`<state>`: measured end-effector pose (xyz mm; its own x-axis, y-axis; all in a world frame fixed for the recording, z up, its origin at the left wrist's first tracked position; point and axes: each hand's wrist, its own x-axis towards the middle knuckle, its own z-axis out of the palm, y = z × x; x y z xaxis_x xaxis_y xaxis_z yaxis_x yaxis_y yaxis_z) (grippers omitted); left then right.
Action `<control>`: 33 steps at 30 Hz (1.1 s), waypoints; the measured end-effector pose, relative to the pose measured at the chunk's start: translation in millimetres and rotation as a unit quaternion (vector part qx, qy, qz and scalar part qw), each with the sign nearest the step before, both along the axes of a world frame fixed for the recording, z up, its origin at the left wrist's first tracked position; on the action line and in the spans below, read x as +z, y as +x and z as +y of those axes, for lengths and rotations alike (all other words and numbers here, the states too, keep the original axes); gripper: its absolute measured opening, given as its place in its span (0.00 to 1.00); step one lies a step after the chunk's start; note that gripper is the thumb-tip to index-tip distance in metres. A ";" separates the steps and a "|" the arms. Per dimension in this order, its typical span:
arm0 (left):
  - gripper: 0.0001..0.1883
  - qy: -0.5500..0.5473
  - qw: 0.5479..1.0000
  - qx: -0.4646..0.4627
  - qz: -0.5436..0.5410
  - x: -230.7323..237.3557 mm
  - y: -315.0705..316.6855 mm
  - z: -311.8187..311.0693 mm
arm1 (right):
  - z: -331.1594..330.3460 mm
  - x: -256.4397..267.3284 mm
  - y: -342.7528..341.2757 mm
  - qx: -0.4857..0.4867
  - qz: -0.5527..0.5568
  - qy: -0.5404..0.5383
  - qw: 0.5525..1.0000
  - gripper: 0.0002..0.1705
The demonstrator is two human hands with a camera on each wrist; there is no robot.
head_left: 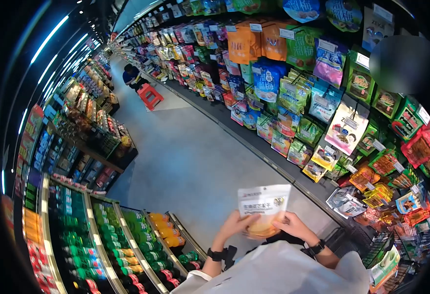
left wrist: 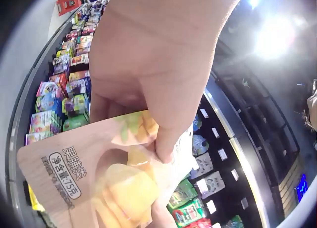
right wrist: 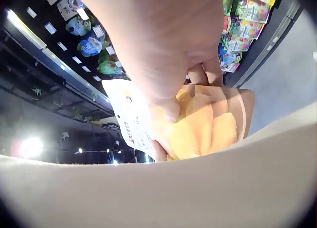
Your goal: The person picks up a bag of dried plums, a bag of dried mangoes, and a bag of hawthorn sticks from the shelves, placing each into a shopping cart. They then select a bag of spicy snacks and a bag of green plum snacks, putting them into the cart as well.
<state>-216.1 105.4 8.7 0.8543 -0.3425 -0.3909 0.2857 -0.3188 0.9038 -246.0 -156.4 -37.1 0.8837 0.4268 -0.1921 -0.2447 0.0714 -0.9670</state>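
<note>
In the head view, a white and yellow pouch of dried fruit (head_left: pixel 264 196) is held upright in front of the body, its printed front towards me. My left hand (head_left: pixel 236 224) grips its lower left side, thumb across the front. On the opposite side my right hand (head_left: pixel 296 227) pinches the pouch's lower right edge. The left wrist view shows the thumb of the left hand (left wrist: pixel 148 54) pressing the pouch (left wrist: pixel 124 188), where orange fruit pieces and a 75 g label are printed. Up close in the right wrist view, the right hand (right wrist: pixel 158 45) has its thumb on the pouch (right wrist: pixel 203 121).
Hanging snack bags (head_left: pixel 269 81) line the shelves on the right. Bottle shelves (head_left: pixel 107 235) stand at lower left. Down the aisle are a red stool (head_left: pixel 150 97) and a crouching person (head_left: pixel 131 76). A wire basket (head_left: pixel 374 247) with a package (head_left: pixel 386 264) is at lower right.
</note>
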 end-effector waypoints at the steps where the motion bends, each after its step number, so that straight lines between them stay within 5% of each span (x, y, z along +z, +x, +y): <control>1: 0.19 -0.011 1.000 0.011 -0.017 9.4 22.5 2.5 | 6.3 2.4 25.5 0.025 -0.017 -0.003 1.000 0.20; 3: 0.18 -0.013 1.000 0.028 -0.008 37.2 71.4 4.8 | 5.9 15.5 83.4 0.115 -0.055 -0.094 0.987 0.21; 9: 0.23 0.163 0.982 -0.019 -0.097 53.2 194.8 30.3 | 22.2 12.6 226.0 0.093 -0.137 -0.126 0.978 0.19; 13: 0.23 0.077 0.989 0.006 -0.124 62.7 257.7 51.6 | 42.2 29.3 301.0 0.118 -0.144 -0.179 0.966 0.21; 18: 0.21 0.009 0.996 0.055 -0.072 33.1 339.1 117.0 | 106.2 33.7 389.8 0.123 -0.144 -0.102 0.977 0.20; 26: 0.20 0.019 0.991 0.067 -0.113 22.0 489.0 266.1 | 263.3 5.7 566.5 0.198 -0.146 -0.115 0.962 0.22; 30: 0.22 -0.088 0.981 0.142 -0.095 28.2 545.6 337.0 | 346.3 60.0 644.4 0.228 -0.134 -0.176 0.948 0.21; 33: 0.22 -0.059 0.977 0.172 -0.107 39.6 590.3 378.7 | 389.6 60.4 692.3 0.198 -0.177 -0.153 0.952 0.22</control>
